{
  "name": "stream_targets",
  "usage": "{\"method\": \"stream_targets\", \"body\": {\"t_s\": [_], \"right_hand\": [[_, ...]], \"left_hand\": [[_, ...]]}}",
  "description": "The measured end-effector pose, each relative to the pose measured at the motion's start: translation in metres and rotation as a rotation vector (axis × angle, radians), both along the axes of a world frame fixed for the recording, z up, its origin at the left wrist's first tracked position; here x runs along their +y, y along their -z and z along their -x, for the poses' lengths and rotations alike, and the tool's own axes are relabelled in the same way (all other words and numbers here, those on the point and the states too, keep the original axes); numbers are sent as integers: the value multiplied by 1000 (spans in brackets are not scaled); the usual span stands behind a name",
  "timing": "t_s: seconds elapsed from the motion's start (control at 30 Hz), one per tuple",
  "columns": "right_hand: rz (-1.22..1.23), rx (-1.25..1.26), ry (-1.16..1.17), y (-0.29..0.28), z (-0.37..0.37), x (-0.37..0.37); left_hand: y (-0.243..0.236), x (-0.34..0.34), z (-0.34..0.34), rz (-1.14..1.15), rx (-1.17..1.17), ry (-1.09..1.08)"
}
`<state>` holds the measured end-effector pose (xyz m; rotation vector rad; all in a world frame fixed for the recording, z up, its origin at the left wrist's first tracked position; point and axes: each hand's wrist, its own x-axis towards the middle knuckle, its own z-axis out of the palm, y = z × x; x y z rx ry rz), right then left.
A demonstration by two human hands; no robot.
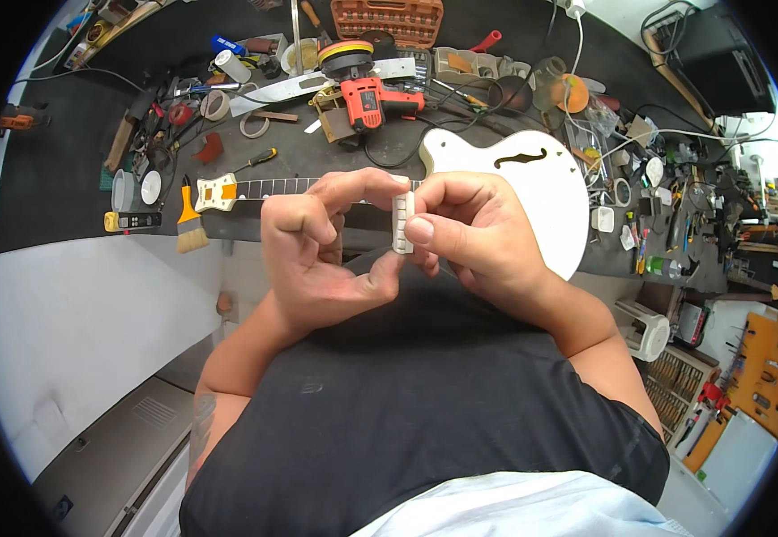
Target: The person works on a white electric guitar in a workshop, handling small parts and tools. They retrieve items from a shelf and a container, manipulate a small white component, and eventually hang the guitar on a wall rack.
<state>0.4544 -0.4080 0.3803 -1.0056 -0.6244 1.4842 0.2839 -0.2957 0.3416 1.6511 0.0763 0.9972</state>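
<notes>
My left hand and my right hand are raised together in front of my dark shirt. A small pale, upright bar with a row of segments is held between them. My left thumb and forefinger pinch its two ends, with the other left fingers curled. My right thumb presses on its side, and the right fingers bend behind it. Beyond my hands, a white hollow-body guitar with an f-hole lies on the dark bench, its neck running left, partly hidden by my left hand.
The cluttered bench holds an orange polisher, an orange socket case, a yellow-handled brush, a screwdriver, a metal straightedge, cords and small containers. A dark box stands back right. An orange tool board is at lower right.
</notes>
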Motion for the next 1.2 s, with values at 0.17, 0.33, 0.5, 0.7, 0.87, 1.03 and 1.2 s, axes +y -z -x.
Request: {"method": "stream_targets", "body": {"t_s": [0.17, 0.33, 0.5, 0.7, 0.87, 1.03, 1.2], "right_hand": [[-17, -41, 4, 5, -1, 0], [0, -48, -2, 6, 0, 0], [10, -53, 8, 11, 3, 2], [49, -59, -20, 18, 9, 12], [107, 10, 34, 35, 29, 31], [193, 91, 57, 59, 63, 70], [163, -332, 173, 142, 107, 146]], "left_hand": [[3, 0, -2, 8, -35, 3], [1, 1, -1, -5, -23, -25], [3, 3, 3, 1, 12, -39], [11, 8, 10, -121, 55, -100], [32, 20, 21, -81, 134, -207], [58, 52, 66, -4, 174, -220], [84, 109, 164, 271, 173, -372]]}}
